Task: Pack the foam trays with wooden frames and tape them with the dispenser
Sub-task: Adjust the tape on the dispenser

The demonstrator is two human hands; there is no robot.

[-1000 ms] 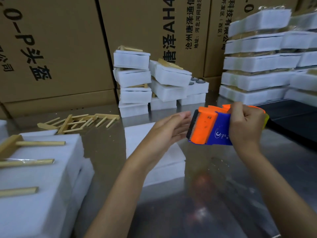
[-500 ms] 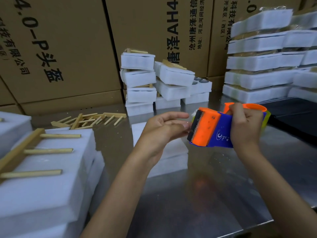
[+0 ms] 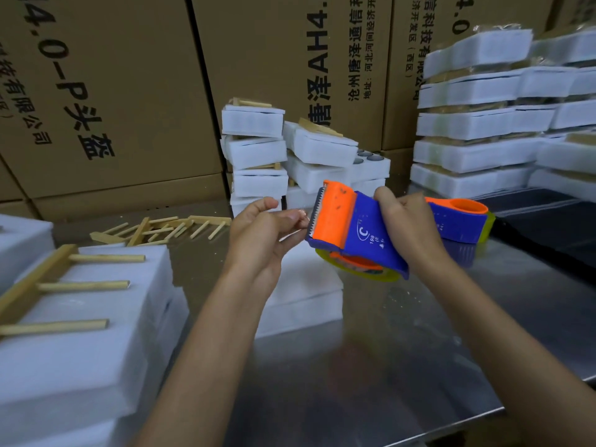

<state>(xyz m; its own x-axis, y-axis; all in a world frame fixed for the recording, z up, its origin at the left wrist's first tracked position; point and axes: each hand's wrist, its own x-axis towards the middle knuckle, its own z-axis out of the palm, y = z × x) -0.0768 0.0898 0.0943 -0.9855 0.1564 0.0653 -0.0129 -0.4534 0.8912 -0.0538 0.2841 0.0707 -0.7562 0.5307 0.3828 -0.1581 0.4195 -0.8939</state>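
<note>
Left stack, 8 o'clock: white foam trays piled on the shiny metal table; a comb-shaped pale wooden frame lies on the top tray, no tape visible on it.
Loose frames, 10 o'clock: a heap of pale wooden frames on the table, not yet packed.
Back stacks, 12 o'clock: small leaning white foam blocks with wood strips poking out between layers; whether they are taped I cannot tell.
Left hand: near centre, fingers curled, thumb and forefinger pinched together just at the cutter; it looks to be picking at the clear tape end, though the tape itself is too faint to be sure of.
Centre tray, 6 o'clock of the hands: a flat white foam tray pair on the table below the dispenser, partly hidden by the left forearm; judged the next piece to tape.
Tape dispenser: blue and orange plastic with a toothed blade, held in the air, blade pointing to 9 o'clock.
Right hand: fingers wrapped closed round the dispenser body.
Second dispenser, 3 o'clock: another blue and orange one lying on the table.
Right stacks, 2 o'clock: tall rows of wrapped white foam packs, apparently finished.
Progress: many packs done; left stack, loose frames and centre tray remain. Taping has not started on this one.
</note>
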